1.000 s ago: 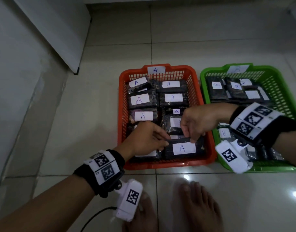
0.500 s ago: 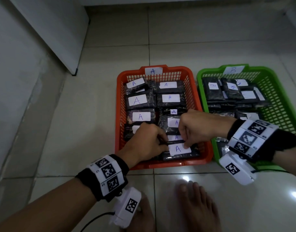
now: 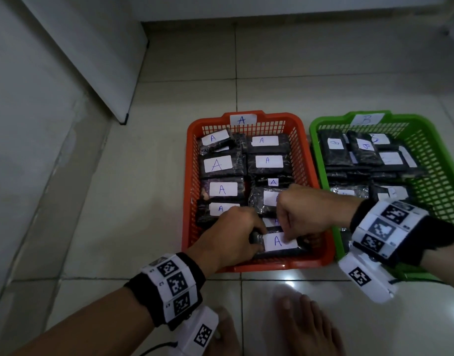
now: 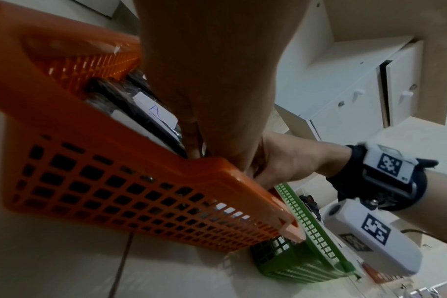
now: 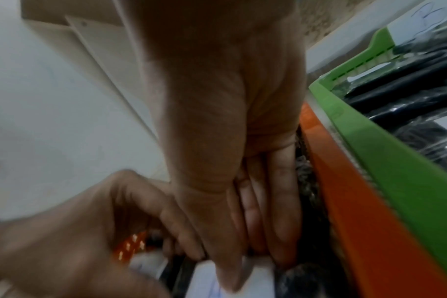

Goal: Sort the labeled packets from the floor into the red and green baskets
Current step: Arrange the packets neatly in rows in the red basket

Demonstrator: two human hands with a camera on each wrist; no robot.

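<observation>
— What fills most of the head view?

— The tiled floor (image 3: 169, 176). Centre-right on it stands the red basket (image 3: 189, 176), tagged A on its far rim, and touching its right side the green basket (image 3: 439, 160), tagged B. Both are packed with dark packets carrying white labels.

— And the hands?

— Both sit low in the frame, over the near end of the red basket. The left hand (image 3: 228, 237) has its fingers curled on the left end of the nearest packet (image 3: 279, 241), the one labelled A. The right hand (image 3: 305, 214) pinches the same packet from above, thumb on the label.

— Where does that packet lie?

— Inside the red basket, against its near wall.

— Anything smaller?

— Bare feet (image 3: 305, 327) at the bottom edge.
</observation>
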